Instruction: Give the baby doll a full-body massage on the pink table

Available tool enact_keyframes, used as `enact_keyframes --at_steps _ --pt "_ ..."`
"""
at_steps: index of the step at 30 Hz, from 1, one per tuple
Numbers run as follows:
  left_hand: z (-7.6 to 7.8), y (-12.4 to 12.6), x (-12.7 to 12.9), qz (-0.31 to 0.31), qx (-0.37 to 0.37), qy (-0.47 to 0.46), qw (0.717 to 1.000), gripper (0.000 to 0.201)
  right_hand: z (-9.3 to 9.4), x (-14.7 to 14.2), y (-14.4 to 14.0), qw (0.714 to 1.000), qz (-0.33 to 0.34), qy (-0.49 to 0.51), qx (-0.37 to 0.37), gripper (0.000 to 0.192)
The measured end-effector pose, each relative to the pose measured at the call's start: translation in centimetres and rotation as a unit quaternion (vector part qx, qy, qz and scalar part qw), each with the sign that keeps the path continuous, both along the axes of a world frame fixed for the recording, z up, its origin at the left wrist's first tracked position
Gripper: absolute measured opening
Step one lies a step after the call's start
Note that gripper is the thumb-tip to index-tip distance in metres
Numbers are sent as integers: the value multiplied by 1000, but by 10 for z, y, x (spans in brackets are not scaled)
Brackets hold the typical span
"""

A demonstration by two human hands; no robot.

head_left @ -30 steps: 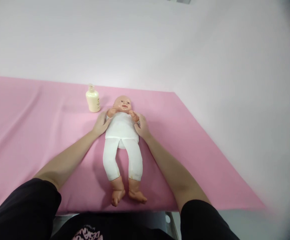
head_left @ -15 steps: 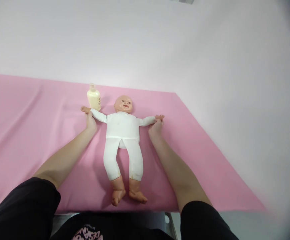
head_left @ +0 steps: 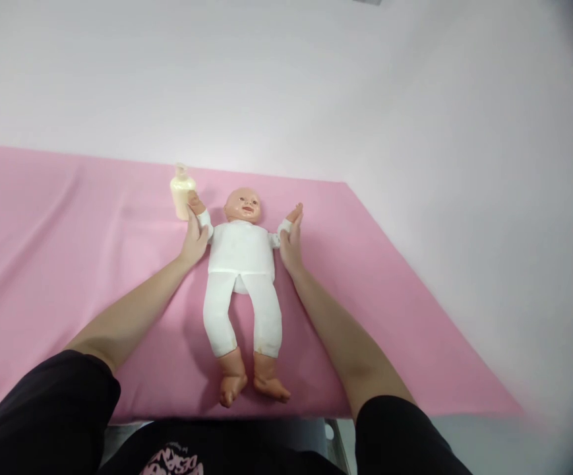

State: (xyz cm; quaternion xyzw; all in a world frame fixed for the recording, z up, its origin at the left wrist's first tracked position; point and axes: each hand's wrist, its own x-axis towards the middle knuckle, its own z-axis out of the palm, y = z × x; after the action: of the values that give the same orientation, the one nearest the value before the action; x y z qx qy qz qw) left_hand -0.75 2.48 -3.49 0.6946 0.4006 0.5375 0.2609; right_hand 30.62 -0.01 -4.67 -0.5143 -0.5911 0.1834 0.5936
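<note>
A baby doll with a white cloth body lies on its back, its head at the far side and its bare feet toward me. Its two arms are raised and bent up beside the head. My left hand holds the doll's arm on the left near the wrist. On the other side, my right hand has the doll's other arm in its grasp from the outer side, fingers pointing up along it. Just behind the doll's left-side hand stands a clear bottle of pale yellow liquid, partly covered by that hand.
A pink cloth covers the table under the doll, with some creases at the left. A white wall rises behind the table's far edge. The table's slanting edge runs along the right.
Both my hands have moved inward, bringing the doll's arms from stretched out sideways to bent up toward its head. The doll's body and the bottle stay in place.
</note>
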Motion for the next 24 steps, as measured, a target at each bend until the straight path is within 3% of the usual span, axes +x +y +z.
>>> enact_keyframes --at_steps 4,10,15,20,24 --pt "0 -3 6 -23 23 69 997 85 0 -5 -3 998 24 -62 15 88" --pt "-7 5 1 -11 -4 120 993 76 -3 2 1 994 24 -72 -77 79" --pt "-6 8 -2 28 -29 166 985 69 4 4 -2 993 20 -77 -84 70" --pt "-3 12 -5 74 -66 167 981 54 6 4 -2 991 12 -59 -119 69" --pt "-5 14 -8 78 -67 136 985 48 4 5 -2 994 26 -37 -102 63"
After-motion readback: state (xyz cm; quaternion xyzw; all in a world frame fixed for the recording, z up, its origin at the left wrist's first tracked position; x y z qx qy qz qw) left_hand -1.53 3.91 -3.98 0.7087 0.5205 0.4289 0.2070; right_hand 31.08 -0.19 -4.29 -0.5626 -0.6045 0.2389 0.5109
